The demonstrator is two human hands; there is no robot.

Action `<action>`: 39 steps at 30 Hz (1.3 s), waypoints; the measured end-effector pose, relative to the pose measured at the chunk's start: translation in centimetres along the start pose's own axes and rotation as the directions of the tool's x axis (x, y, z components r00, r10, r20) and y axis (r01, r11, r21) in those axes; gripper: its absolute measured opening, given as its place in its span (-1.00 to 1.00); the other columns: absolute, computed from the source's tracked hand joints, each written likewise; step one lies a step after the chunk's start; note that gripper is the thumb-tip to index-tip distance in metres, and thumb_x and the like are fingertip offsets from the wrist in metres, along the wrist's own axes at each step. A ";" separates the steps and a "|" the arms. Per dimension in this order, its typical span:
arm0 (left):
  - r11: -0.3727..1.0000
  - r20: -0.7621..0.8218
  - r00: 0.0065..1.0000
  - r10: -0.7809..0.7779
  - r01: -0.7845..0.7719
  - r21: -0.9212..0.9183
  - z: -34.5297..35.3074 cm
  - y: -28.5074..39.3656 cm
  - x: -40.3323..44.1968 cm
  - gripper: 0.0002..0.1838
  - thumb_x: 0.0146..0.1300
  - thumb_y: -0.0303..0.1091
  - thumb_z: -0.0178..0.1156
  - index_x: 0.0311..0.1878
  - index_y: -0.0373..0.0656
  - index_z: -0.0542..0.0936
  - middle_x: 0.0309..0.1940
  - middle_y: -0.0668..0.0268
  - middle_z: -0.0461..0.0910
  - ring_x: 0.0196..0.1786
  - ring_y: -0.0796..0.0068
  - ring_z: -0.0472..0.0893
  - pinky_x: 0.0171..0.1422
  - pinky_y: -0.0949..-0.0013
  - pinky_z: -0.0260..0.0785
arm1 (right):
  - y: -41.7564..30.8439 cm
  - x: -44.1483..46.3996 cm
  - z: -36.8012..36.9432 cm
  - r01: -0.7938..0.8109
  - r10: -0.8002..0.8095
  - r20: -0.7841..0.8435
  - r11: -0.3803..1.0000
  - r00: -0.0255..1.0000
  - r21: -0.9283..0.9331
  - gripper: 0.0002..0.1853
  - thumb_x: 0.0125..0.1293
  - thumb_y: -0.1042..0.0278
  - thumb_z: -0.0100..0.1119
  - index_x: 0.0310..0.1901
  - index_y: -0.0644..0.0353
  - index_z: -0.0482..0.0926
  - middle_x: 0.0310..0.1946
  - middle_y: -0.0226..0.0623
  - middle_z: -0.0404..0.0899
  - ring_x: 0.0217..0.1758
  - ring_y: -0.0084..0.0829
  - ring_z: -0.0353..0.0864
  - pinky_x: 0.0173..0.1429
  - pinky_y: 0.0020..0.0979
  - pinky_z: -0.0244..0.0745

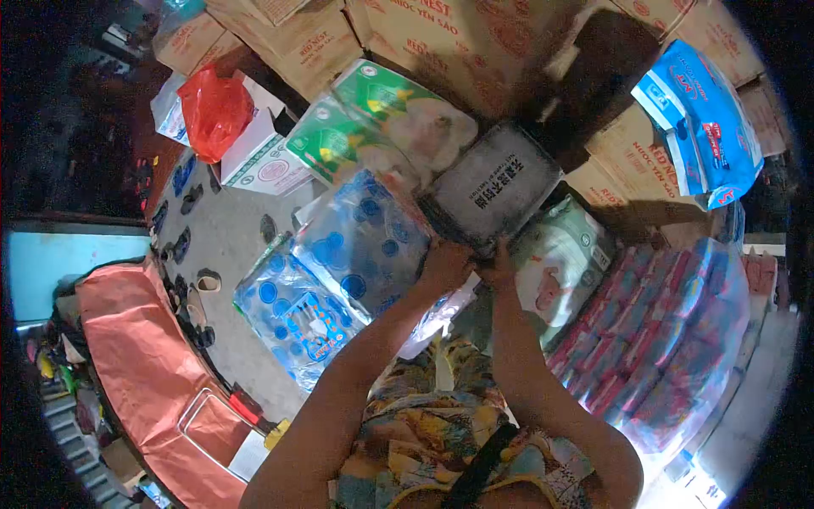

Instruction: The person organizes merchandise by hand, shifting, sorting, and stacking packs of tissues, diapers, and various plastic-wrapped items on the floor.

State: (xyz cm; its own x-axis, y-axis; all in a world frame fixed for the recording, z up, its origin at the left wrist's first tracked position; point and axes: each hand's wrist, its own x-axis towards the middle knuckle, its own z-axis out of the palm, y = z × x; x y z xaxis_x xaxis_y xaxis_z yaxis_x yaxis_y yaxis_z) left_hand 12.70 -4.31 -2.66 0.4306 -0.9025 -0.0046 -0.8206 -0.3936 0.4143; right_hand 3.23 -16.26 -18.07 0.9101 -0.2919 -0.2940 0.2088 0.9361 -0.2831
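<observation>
Both hands meet at the near edge of a dark-rimmed grey package [493, 182] with black printed characters. My left hand [448, 265] has its fingers bent at the package's lower left corner, beside a clear pack with blue circles [366, 242]. My right hand [500, 270] is close to it, at the lower edge, with its fingertips partly hidden. Whether either hand grips the package cannot be made out. Green and white packs [373, 127] lie behind on the left, and a pale green pack [561, 263] lies to the right.
Cardboard boxes [424, 38] are stacked at the back. A blue bag [708, 119] rests at the right above wrapped pink packs [649, 331]. A red plastic bag [216, 114] sits on a white box [264, 161]. Shoes [208, 282] lie left, near an orange-red covered surface [153, 356].
</observation>
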 end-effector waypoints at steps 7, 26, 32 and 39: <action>0.998 0.069 0.997 -0.025 0.021 0.056 0.9 -0.2 0.3 -0.70 -0.05 -0.11 0.03 -0.38 -0.15 0.49 -0.46 0.15 0.46 -0.22 0.18 0.43 0.03 -0.03 -0.01 | 0.9 0.0 -0.1 0.408 -0.342 0.223 0.759 0.913 -0.508 -0.38 0.14 -0.14 -0.27 0.14 0.11 0.07 0.12 -0.24 0.12 0.20 -0.22 0.01 0.28 -0.21 -0.25; 0.998 0.207 0.977 -0.056 0.049 0.038 -0.4 0.0 0.0 -0.72 -0.03 -0.12 0.06 -0.32 -0.11 0.49 -0.34 0.20 0.47 -0.23 0.24 0.44 0.04 0.06 -0.04 | -1.3 -0.2 5.4 -0.019 -0.007 -0.265 0.995 0.964 -0.095 -0.42 0.03 -0.11 -0.02 0.01 0.10 0.25 -0.08 -0.26 0.33 -0.09 -0.24 0.36 -0.12 -0.26 0.33; 0.987 0.204 0.979 -0.016 -0.017 0.162 0.2 -0.1 0.2 -0.75 -0.05 -0.17 0.03 -0.39 -0.13 0.50 -0.46 0.19 0.48 -0.26 0.25 0.44 -0.03 0.09 0.02 | -4.1 -1.0 13.6 -0.098 0.038 -0.287 0.976 0.957 -0.197 -0.58 0.12 0.04 -0.08 -0.06 0.14 0.32 -0.15 -0.26 0.38 -0.11 -0.32 0.38 -0.10 -0.33 0.34; 0.982 -0.080 0.991 0.109 -0.095 0.161 3.9 -1.9 0.3 -0.66 -0.09 -0.10 0.02 -0.35 -0.17 0.49 -0.39 0.18 0.47 -0.23 0.21 0.43 -0.01 -0.03 0.01 | -4.2 -1.8 13.2 0.108 -0.124 -0.193 0.990 0.973 -0.092 -0.56 0.12 0.06 -0.10 0.01 0.07 0.26 -0.08 -0.27 0.33 -0.01 -0.31 0.31 0.03 -0.28 0.28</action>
State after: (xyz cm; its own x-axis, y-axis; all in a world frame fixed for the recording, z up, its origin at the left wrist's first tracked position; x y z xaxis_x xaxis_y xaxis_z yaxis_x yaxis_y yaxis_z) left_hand 12.94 -4.46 -7.00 0.3671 -0.9232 0.1137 -0.9076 -0.3287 0.2613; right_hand 5.41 -17.02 -4.32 0.7909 -0.4378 -0.4276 0.2718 0.8773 -0.3955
